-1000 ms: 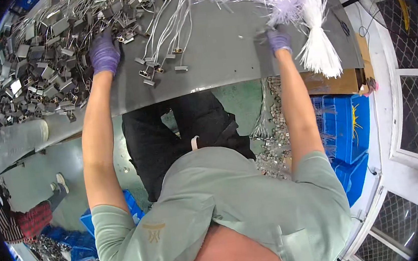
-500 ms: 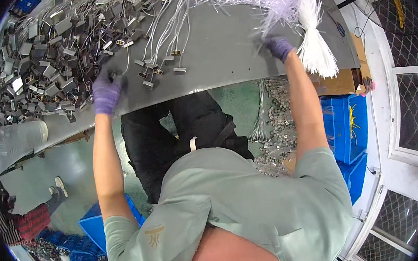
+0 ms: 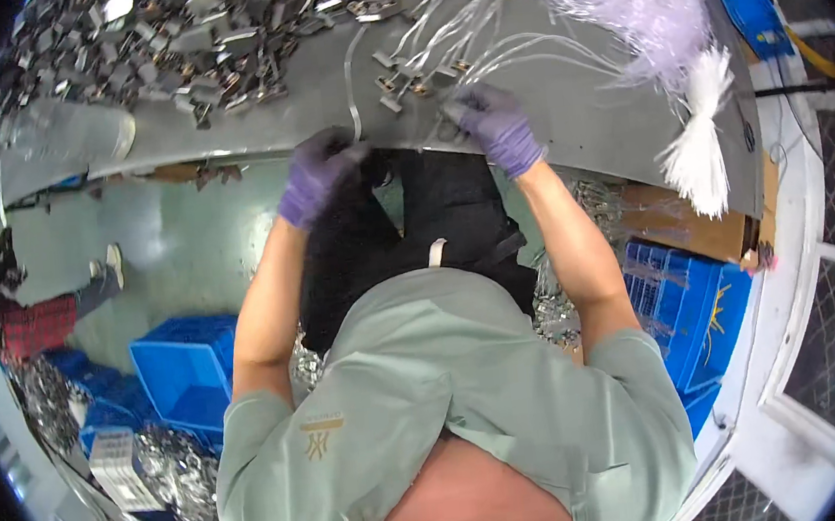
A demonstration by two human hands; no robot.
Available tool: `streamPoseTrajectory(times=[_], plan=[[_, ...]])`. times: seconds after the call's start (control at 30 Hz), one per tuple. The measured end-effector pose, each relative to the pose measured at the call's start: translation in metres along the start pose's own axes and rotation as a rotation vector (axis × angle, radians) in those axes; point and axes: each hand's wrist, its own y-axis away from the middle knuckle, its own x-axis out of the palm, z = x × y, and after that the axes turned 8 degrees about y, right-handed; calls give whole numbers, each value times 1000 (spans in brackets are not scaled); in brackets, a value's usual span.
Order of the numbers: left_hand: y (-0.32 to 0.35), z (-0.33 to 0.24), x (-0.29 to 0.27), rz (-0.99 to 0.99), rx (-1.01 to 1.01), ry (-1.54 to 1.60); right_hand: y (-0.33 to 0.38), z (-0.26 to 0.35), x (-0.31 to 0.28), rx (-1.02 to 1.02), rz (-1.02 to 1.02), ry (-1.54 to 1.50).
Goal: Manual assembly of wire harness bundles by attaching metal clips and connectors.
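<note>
At the near edge of the grey table [image 3: 563, 96], my left hand [image 3: 317, 178] in a purple glove is closed, its fingers partly blurred. A white strand [image 3: 350, 81] rises from its fingertips to a small grey piece in the heap. To the right, my right hand [image 3: 500, 132], also gloved in purple, has its fingers bent together by the table edge. What it grips is too blurred to tell. Just beyond it lies a small group of grey metal-like pieces [image 3: 387, 85] with pale strands [image 3: 528, 54] attached.
A large heap of small grey pieces [image 3: 205, 40] covers the far left. Lilac translucent strands [image 3: 645, 18] and a tied white bundle [image 3: 702, 138] lie on the right. Blue crates [image 3: 188, 378] stand below the table on both sides. A person [image 3: 30, 308] is at the far left.
Both hands have drawn toward each other at the table's near edge. My right hand has left the lilac strands. The view has shifted left, with the tabletop higher in the picture.
</note>
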Motion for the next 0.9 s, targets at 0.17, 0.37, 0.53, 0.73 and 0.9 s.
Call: streamPoseTrajectory(times=[0.17, 0.37, 0.53, 0.73, 0.9], plan=[[-3, -1, 17, 10, -5, 73, -15, 17, 42, -39, 49, 39], [-6, 9, 15, -54, -18, 115, -19, 7, 58, 58, 155, 55], [-4, 17, 9, -13, 28, 17, -26, -6, 71, -186, 184, 388], [46, 50, -18, -258, 223, -129, -63, -33, 93, 82, 53, -175], [145, 85, -48, -170, -79, 7, -134, -68, 121, -67, -131, 144]])
